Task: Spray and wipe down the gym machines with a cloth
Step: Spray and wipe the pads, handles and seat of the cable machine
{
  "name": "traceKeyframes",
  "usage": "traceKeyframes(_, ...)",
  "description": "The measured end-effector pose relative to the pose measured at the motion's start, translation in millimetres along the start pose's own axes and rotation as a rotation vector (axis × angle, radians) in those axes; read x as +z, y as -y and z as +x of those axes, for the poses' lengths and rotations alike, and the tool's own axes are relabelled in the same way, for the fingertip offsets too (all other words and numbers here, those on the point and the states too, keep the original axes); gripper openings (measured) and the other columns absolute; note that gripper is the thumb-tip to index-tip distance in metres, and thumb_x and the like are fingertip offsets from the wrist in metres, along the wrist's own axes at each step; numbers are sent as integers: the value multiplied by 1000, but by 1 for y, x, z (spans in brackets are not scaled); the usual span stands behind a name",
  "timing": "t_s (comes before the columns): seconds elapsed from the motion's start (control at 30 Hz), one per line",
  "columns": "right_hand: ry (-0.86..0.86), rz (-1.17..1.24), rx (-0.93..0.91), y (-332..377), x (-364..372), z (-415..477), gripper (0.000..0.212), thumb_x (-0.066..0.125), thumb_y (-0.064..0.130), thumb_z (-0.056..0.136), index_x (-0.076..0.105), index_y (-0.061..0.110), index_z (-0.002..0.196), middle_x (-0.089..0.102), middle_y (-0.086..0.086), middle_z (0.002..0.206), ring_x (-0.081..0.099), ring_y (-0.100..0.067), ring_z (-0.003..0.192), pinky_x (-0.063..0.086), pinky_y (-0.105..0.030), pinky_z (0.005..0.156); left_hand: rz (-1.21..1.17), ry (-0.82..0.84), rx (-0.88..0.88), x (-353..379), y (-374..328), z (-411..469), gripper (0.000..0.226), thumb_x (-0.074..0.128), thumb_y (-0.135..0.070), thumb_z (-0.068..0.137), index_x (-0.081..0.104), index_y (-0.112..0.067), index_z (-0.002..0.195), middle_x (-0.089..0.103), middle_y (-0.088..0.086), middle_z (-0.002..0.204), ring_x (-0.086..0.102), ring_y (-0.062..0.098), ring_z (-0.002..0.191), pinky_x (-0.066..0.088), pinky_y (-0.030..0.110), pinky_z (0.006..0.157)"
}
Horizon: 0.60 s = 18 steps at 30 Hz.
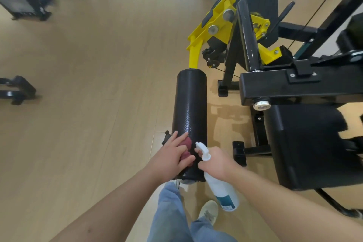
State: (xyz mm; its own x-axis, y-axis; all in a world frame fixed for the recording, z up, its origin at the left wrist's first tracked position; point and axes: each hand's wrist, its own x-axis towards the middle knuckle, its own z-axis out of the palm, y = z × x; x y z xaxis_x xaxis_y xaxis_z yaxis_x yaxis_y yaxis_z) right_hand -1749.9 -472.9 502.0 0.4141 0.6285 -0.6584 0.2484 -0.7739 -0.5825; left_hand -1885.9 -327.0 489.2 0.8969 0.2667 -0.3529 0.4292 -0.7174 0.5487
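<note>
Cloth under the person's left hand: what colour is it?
The cloth is maroon, shown best in the head view.

Under me, the pale wood-plank floor [94,88] carries the black-and-yellow machine [275,86] on my right, another machine's black foot [17,89] far left, and my shoe [209,212].
</note>
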Motion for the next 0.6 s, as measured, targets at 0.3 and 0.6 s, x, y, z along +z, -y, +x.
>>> traceKeyframes(0.3, 50, -26, -35, 28, -19, 16, 26, 64, 24, 87, 73, 22, 111, 73, 3, 104, 68, -18, 97, 57, -39, 92, -129, -31, -121, -26, 20, 26, 41, 49, -52, 103, 68, -19, 120, 18, -10, 170, 5, 14, 158, 17, 39, 127)
traceKeyframes(0.6, -202, -56, 12, 59, -71, 85, 44, 62, 27, 90, 48, 36, 131, 61, 3, 104, 61, -21, 91, 55, -36, 78, -240, -181, -91, -64, 55, 100, 51, 39, -73, 88, 65, -30, 82, 44, -6, 156, 23, 5, 152, 31, 43, 120)
